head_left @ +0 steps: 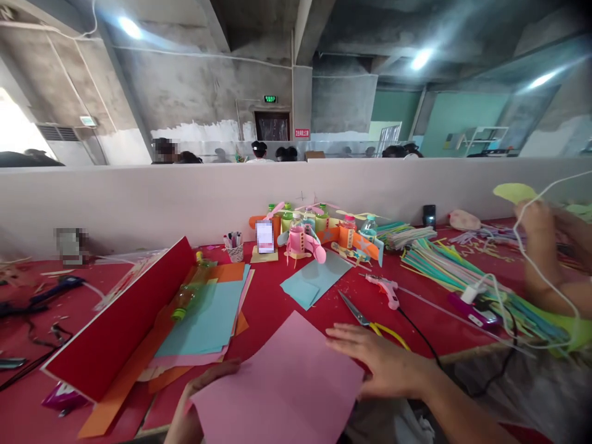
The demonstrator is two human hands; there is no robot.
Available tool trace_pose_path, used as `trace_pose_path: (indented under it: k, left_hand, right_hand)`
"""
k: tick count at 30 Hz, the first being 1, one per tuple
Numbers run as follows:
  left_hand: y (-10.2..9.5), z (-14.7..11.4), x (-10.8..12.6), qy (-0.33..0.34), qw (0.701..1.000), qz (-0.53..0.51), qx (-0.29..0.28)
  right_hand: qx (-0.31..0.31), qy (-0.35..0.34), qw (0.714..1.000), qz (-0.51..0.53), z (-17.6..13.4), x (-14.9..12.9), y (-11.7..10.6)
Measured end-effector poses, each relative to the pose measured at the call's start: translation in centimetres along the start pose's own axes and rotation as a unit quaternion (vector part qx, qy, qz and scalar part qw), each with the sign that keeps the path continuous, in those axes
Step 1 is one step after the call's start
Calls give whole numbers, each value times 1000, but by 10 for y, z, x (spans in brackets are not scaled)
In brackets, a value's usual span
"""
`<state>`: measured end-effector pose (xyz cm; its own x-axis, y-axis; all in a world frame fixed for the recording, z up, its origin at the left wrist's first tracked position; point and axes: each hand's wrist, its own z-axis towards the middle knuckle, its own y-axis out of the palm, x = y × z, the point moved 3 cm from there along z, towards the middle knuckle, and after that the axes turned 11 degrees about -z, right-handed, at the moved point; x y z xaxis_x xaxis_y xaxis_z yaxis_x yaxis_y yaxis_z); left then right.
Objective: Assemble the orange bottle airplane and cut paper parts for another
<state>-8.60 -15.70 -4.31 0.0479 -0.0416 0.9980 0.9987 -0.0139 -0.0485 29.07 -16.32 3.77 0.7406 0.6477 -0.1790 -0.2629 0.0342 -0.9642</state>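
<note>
A sheet of pink paper (pixel 282 382) is held up in front of me, near the table's front edge. My left hand (pixel 213 376) grips its left side, with most of the fingers hidden behind the sheet. My right hand (pixel 383 357) holds the right edge, its fingers stretched along the upper right side and the thumb lower down. Just beyond the right hand lie scissors (pixel 365 313) with yellow handles, blades slightly apart. A pink glue gun (pixel 383 288) rests farther right. Light blue paper (pixel 319 274) lies beyond the pink sheet.
Stacked coloured paper (pixel 203 327) and a clear bottle (pixel 194 287) lie left, beside a red upright board (pixel 124 333). Behind are a pen cup (pixel 234 250), a phone (pixel 265 237) and bottle-and-paper models (pixel 300 240). Coloured strips (pixel 453 271), a power strip (pixel 476 308) and another person's arm (pixel 541 246) are right.
</note>
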Motion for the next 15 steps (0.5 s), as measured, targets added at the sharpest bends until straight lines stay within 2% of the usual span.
trace_pose_path:
  k: [3,7,9,12,14,15]
  left_hand:
    - [8,8,21,-15,1000,-21,-3]
    - [23,31,32,-24,999,-16,-13]
    - [29,40,34,-32,998,-37,-25]
    - [32,48,34,-42,997,-57,-33]
    - [27,50,35,-40,998,-45,-9]
    - [22,51,36,-34,998,-39,21]
  right_hand:
    - [-84,4,996,-1,-3,0,38]
    - [-102,40,994,-31,-17,-5,68]
    - [-87,53,993,-60,-21,-7,76]
    - [-30,66,992,-101,-23,-10,83]
    - [19,77,990,-113,-24,-11,85]
    - [41,83,989,-115,-24,-11,87]
